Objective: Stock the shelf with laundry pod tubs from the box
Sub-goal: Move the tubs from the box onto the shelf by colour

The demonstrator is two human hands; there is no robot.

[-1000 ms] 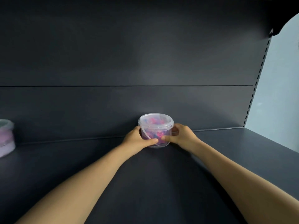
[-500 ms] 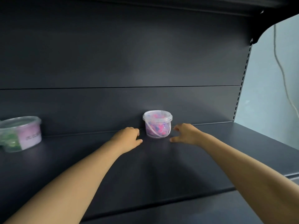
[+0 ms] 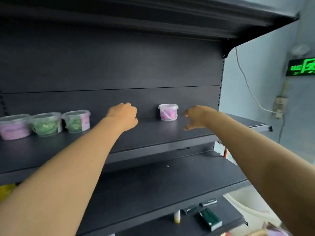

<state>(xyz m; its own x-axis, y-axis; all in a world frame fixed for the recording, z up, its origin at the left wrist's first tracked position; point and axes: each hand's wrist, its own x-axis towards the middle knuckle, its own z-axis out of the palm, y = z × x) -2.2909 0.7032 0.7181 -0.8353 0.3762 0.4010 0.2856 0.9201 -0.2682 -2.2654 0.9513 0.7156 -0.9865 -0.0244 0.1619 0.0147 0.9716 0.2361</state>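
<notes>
The small clear tub (image 3: 168, 112) stands upright at the far edge of the shelf (image 3: 153, 135), against the back panel, lid on, with pink and blue pods inside. Your left hand (image 3: 123, 116) and right hand (image 3: 196, 117) hover on either side of it, apart from it, fingers loosely curled, holding nothing. At the far left sit three wider tubs in a row: a purple tub (image 3: 14, 127), cut off by the frame, and two green tubs (image 3: 46, 124), their labels too blurred to read. The dark items (image 3: 208, 217) on a lower shelf are hard to make out.
</notes>
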